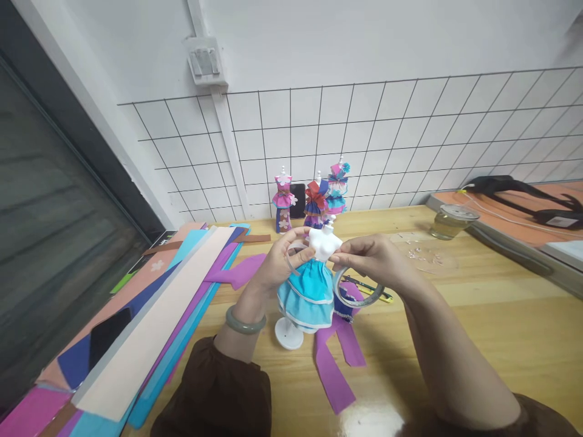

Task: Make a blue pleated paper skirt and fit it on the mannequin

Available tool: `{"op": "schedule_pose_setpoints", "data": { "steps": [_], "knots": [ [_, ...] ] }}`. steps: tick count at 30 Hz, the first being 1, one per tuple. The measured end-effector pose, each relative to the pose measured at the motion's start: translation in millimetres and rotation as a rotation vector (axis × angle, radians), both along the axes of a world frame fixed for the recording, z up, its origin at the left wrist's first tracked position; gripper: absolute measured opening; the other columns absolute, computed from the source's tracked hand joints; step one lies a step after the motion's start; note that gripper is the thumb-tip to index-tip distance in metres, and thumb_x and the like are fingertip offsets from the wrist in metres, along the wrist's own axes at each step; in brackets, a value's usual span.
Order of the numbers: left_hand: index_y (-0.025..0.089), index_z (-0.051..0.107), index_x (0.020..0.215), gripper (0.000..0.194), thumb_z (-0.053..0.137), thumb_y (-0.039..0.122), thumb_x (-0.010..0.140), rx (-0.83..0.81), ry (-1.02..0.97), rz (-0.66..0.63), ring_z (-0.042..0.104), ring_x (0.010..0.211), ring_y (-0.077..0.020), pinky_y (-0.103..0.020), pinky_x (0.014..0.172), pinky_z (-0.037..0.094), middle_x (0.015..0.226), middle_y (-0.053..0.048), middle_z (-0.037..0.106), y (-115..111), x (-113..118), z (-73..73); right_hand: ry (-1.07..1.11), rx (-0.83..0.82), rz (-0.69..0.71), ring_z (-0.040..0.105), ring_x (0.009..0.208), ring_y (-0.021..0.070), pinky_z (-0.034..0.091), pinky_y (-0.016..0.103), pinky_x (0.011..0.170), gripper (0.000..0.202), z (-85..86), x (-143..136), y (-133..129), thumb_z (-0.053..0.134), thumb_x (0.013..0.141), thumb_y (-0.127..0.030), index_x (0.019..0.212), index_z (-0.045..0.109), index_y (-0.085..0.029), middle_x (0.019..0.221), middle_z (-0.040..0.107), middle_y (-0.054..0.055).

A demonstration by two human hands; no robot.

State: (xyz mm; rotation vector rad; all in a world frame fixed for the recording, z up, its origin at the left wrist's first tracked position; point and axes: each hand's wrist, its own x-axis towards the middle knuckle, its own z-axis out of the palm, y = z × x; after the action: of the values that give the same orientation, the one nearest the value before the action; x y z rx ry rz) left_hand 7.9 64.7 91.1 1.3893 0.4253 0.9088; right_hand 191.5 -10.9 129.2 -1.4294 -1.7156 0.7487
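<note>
A small white mannequin (324, 243) in a tiered blue skirt (312, 294) with white edging leans on its round white base (289, 334). My left hand (280, 258) is closed at the mannequin's left side, with a pale ring-shaped strip at its fingers. At the other side of the torso, my right hand (367, 258) is pinched, and a roll of tape (359, 301) hangs below its fingers. What lies between the right fingertips is too small to make out. Purple strips (332, 370) and a dark blue piece with beaded trim (342, 306) lie beside the skirt.
Three dressed mannequins (283, 200) stand by the wall with a dark phone (297, 201). Layered coloured sheets (159, 321) cover the left side. A yellow cutter (382, 295), clear bits (423, 255), a glass jar (450, 223) and black straps (523, 197) are to the right.
</note>
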Motion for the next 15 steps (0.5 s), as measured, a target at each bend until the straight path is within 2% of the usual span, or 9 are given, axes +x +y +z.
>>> {"op": "schedule_pose_setpoints", "data": {
  "steps": [4, 9, 12, 15],
  "knots": [
    [0.02, 0.052, 0.115, 0.052, 0.072, 0.035, 0.069, -0.006, 0.0, -0.023, 0.062, 0.083, -0.0158, -0.021, 0.064, 0.046, 0.097, -0.007, 0.066, 0.7, -0.8, -1.4, 0.002, -0.029, -0.009, 0.047, 0.041, 0.0073, 0.031, 0.019, 0.038, 0.032, 0.0, 0.4, 0.7, 0.066, 0.071, -0.047, 0.064, 0.069, -0.016, 0.056, 0.066, 0.003],
    [0.018, 0.053, 0.114, 0.05, 0.071, 0.034, 0.07, -0.024, 0.001, -0.045, 0.06, 0.071, -0.0125, -0.021, 0.061, 0.043, 0.081, -0.004, 0.066, 0.2, -1.7, -1.0, 0.052, -0.064, 0.047, 0.047, 0.042, 0.0075, 0.032, 0.019, 0.038, 0.029, -3.3, 2.0, 0.9, 0.067, 0.07, -0.046, 0.076, 0.069, -0.018, 0.064, 0.069, 0.003],
    [0.015, 0.055, 0.113, 0.053, 0.072, 0.037, 0.068, -0.063, -0.005, -0.057, 0.06, 0.068, -0.0126, -0.021, 0.059, 0.043, 0.076, -0.004, 0.065, -0.7, -1.2, 0.4, 0.075, -0.056, 0.09, 0.046, 0.043, 0.0075, 0.03, 0.02, 0.038, 0.029, -2.2, 1.0, -0.6, 0.066, 0.072, -0.046, 0.069, 0.068, -0.017, 0.061, 0.067, 0.002],
    [0.014, 0.054, 0.113, 0.055, 0.072, 0.038, 0.067, -0.092, -0.005, -0.093, 0.061, 0.07, -0.014, -0.022, 0.061, 0.044, 0.079, -0.005, 0.066, 1.2, -0.7, -0.7, 0.069, -0.052, 0.095, 0.046, 0.043, 0.0074, 0.029, 0.02, 0.038, 0.029, 0.4, -0.7, -1.6, 0.064, 0.074, -0.045, 0.067, 0.067, -0.017, 0.059, 0.065, 0.002]
  ]
}}
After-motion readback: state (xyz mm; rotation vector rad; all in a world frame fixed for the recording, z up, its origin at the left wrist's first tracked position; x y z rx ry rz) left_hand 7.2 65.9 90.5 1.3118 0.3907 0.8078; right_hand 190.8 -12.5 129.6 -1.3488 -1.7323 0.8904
